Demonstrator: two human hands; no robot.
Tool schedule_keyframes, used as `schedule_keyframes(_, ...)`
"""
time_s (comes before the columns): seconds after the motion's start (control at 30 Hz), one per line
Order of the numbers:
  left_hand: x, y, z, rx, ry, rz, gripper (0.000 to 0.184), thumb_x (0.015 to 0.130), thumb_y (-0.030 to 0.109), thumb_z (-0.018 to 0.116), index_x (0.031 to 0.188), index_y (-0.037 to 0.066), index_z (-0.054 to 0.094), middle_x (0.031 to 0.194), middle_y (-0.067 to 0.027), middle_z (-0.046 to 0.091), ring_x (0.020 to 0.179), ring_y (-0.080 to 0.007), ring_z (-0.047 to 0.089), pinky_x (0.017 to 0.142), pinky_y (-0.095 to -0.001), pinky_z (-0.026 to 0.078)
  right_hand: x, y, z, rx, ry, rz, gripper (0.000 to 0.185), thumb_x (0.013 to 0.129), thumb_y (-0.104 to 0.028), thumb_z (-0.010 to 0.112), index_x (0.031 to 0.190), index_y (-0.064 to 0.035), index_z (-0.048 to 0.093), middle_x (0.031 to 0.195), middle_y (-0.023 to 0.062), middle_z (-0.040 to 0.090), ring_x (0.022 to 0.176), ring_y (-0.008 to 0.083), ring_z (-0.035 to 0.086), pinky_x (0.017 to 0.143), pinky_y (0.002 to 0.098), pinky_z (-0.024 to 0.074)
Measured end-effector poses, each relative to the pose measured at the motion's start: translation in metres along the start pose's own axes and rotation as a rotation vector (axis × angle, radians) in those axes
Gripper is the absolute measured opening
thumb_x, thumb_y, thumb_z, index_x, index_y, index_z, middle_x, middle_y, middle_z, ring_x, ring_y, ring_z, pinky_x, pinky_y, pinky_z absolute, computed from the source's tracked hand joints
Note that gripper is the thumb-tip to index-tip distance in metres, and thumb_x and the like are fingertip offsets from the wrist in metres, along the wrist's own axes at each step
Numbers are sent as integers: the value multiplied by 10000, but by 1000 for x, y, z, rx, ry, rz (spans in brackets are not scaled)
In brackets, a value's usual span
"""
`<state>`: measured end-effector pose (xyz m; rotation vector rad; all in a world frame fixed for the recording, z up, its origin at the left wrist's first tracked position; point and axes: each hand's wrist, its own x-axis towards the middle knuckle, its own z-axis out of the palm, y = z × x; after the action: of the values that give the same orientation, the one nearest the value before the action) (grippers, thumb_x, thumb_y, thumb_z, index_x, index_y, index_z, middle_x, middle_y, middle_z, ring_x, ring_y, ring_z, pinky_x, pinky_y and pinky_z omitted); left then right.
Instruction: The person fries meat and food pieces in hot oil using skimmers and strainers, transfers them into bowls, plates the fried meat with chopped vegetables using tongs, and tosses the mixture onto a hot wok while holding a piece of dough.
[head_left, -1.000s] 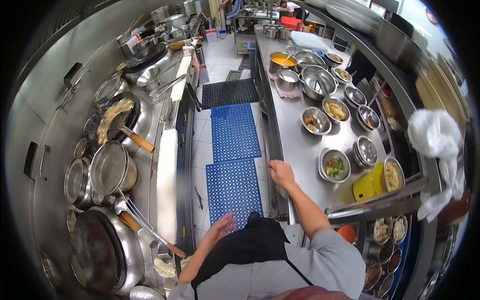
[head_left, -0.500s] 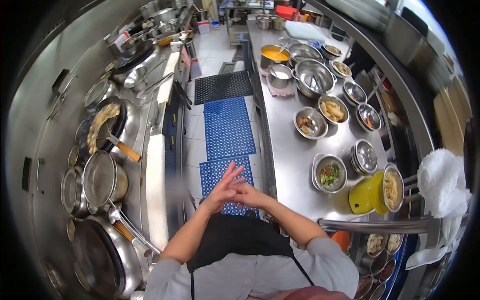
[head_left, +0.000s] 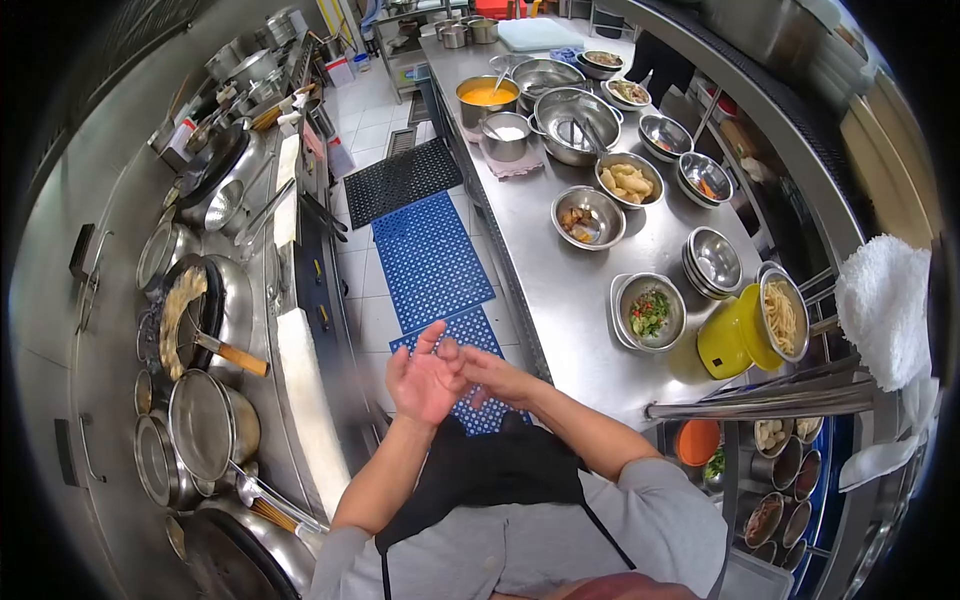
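Observation:
My left hand (head_left: 428,385) is raised palm up in front of the black apron (head_left: 480,480), fingers apart and partly curled, with nothing in it. My right hand (head_left: 492,378) meets it from the right, its fingertips touching or just behind the left fingers; its fingers look spread and hold nothing visible. Both are over the blue perforated mat (head_left: 430,255). To the right on the steel counter (head_left: 560,320) are a bowl of chopped green and red pieces (head_left: 650,313), a bowl of brown pieces (head_left: 588,218) and a bowl of pale yellow pieces (head_left: 630,183).
A yellow scale (head_left: 728,338) carries a bowl of pale strips (head_left: 780,317). Farther back stand a pot of orange liquid (head_left: 487,95) and a pot of white contents (head_left: 505,135). Woks and a large strainer (head_left: 202,425) line the left side. A white towel (head_left: 885,310) hangs right.
My right hand has left the counter edge and come to my left hand at the centre. My left hand has risen and turned palm up. The view has shifted.

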<state>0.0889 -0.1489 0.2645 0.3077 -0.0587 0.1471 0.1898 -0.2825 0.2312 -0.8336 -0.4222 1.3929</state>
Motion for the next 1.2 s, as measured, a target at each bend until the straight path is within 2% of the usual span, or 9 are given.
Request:
schedule_keyframes(0.1,8,4,-1,-155,30,21,474,896,419,558,1154,27,623,760,-14,381,686,-146,338,546,-228,390,21,6,15,187,-118,-280,248,952,-244,506,1136,-94,577,1124,44,571,1044,144,592,961,322,456)
schedule_keyframes(0.2,17,9,6,-189,42,93,465,889,418,569,1138,29,624,801,-26,431,737,-153,371,555,-235,397,39,24,28,510,-138,-226,293,951,-253,484,1208,-122,534,1178,29,578,1165,163,541,1034,369,410)
schedule_keyframes(0.37,20,13,4,69,12,52,632,900,422,572,1393,55,429,1423,-198,394,1347,-368,355,868,-551,544,44,3,54,801,-357,-323,413,924,-512,574,1188,-195,561,1287,15,571,1298,225,472,1135,457,323)
schedule_keyframes(0.5,11,18,-16,312,16,-212,698,917,388,574,1467,47,313,1541,-217,245,1428,-418,241,874,-634,529,70,50,1,599,-64,-51,488,969,-559,477,1252,-163,509,1108,10,657,950,170,671,934,402,515)
schedule_keyframes(0.57,8,20,-10,520,40,-293,648,948,342,557,1459,29,313,1521,-213,270,1402,-428,287,803,-605,569,73,69,-15,760,-456,20,506,979,-553,458,1272,-143,495,1119,40,654,852,194,686,870,397,547)
schedule_keyframes(0.63,7,23,-21,512,115,-257,626,959,326,547,1460,29,317,1500,-207,301,1384,-438,318,857,-598,552,41,32,27,393,-41,149,522,1010,-520,408,1262,-70,484,1093,90,646,809,229,685,828,403,563)
schedule_keyframes(0.73,8,28,-33,488,220,-240,615,956,308,563,1452,23,335,1459,-179,354,1353,-453,363,1021,-538,455,41,45,16,245,-157,121,483,1009,-481,445,1168,-35,544,1116,146,630,1137,266,609,916,405,526)
schedule_keyframes(0.9,-2,30,-41,466,237,-360,615,937,272,610,1433,12,355,1470,-150,336,1348,-427,370,1087,-492,390,33,46,11,-383,-29,190,487,991,-472,481,835,-22,584,606,65,546,439,146,532,369,277,397)
schedule_keyframes(1.2,-7,9,-36,752,304,-368,595,932,219,622,1428,1,375,1478,-161,342,1303,-341,461,1010,-414,469,23,59,-1,-464,75,255,376,1012,-360,468,820,-55,577,647,9,491,457,93,462,386,255,395)
